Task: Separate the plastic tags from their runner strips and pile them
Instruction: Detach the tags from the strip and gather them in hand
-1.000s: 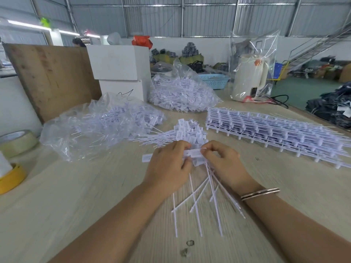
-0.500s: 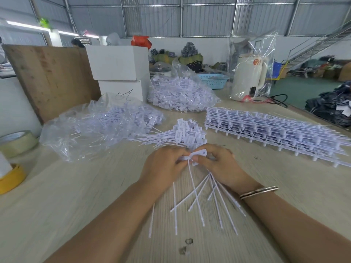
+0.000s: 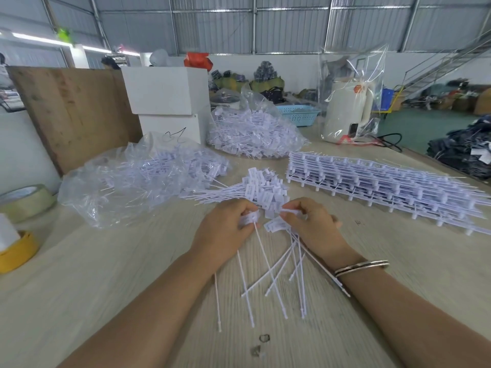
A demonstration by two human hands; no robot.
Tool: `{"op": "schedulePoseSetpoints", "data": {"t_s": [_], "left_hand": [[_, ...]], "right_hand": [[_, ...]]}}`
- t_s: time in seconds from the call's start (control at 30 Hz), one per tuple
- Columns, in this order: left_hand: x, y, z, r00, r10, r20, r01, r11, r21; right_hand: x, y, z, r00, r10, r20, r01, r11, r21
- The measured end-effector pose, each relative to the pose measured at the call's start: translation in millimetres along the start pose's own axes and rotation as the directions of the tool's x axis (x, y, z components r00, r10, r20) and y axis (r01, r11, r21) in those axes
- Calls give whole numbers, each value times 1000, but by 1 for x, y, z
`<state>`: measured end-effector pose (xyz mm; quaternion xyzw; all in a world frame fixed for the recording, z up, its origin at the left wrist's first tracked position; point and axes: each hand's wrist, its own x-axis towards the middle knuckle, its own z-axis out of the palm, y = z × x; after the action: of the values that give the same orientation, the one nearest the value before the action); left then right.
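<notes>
My left hand (image 3: pixel 225 229) grips several white plastic tags (image 3: pixel 248 220) by their heads, their long thin tails pointing toward me. My right hand (image 3: pixel 310 227) pinches the heads of another bunch of tags (image 3: pixel 276 225), tails fanned out over the wooden table (image 3: pixel 106 274). The two hands are a short gap apart. Just beyond them lies a pile of separated tags (image 3: pixel 261 188). A stack of tags joined to their runner strips (image 3: pixel 372 184) lies at the right.
Two clear bags of tags lie at the left (image 3: pixel 138 179) and behind (image 3: pixel 252 131). White boxes (image 3: pixel 167 99), a wooden board (image 3: pixel 71 110), a bagged kettle (image 3: pixel 348 107) and tape rolls (image 3: pixel 25 200) ring the work area. Small scraps (image 3: pixel 261 343) lie near the front edge.
The hands held one strip of tags together; they have now pulled apart, each with its own bunch. More loose tails fan out below the hands.
</notes>
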<state>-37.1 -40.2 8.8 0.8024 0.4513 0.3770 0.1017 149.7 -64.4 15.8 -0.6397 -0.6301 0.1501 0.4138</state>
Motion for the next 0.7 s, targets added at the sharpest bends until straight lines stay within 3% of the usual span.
{"op": "schedulePoseSetpoints", "data": {"t_s": [0.07, 0.17, 0.3, 0.37, 0.47, 0.57, 0.7], "left_hand": [[0, 4, -1, 1000, 22, 22, -22, 999, 24], [-1, 11, 0, 996, 72, 45, -75, 996, 54], [-3, 23, 1, 982, 185, 44, -188, 978, 92], [-4, 26, 1, 977, 201, 71, -207, 974, 96], [-6, 23, 0, 981, 171, 86, -183, 973, 143], [-7, 20, 0, 991, 104, 81, -113, 986, 120], [-7, 21, 3, 992, 88, 85, -97, 990, 102]], "right_hand": [[0, 1, 1, 999, 39, -25, -41, 996, -76], [-6, -4, 6, 988, -120, -93, 109, 987, -115], [-13, -11, 13, 967, -252, 48, 255, 964, -79], [-10, -9, 10, 971, -207, 116, 207, 978, 10], [-5, -6, 5, 988, -132, 73, 114, 970, 215], [-3, -4, 4, 998, -64, -22, 67, 983, 174], [-3, -3, 5, 996, -86, 9, 83, 982, 170]]}}
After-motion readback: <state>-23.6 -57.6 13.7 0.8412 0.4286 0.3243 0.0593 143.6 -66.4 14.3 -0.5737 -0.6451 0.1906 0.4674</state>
